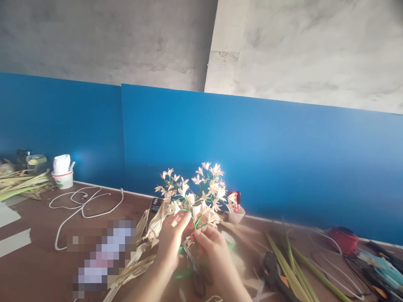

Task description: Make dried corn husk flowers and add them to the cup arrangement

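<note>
A branching spray of artificial flowers (204, 195), with pale cream petals on green-wrapped stems, stands upright between my hands above the table. My left hand (174, 230) pinches a green stem on the left side, just under the blossoms. Lower down, my right hand (209, 239) grips the stem where the branches join. Dried corn husks (159, 224) lie behind and to the left of my left wrist. Below my hands a pair of scissors (198, 279) is partly hidden, with a green ring-shaped thing (184, 274) beside it.
A white cable (83, 205) curls across the left of the brown table (40, 268), near a white tub (63, 178). A small cup (236, 214) stands behind the flowers. On the right lie a black glue gun (275, 272), green stalks (292, 268) and a red container (343, 240). A blue partition (267, 163) closes the back.
</note>
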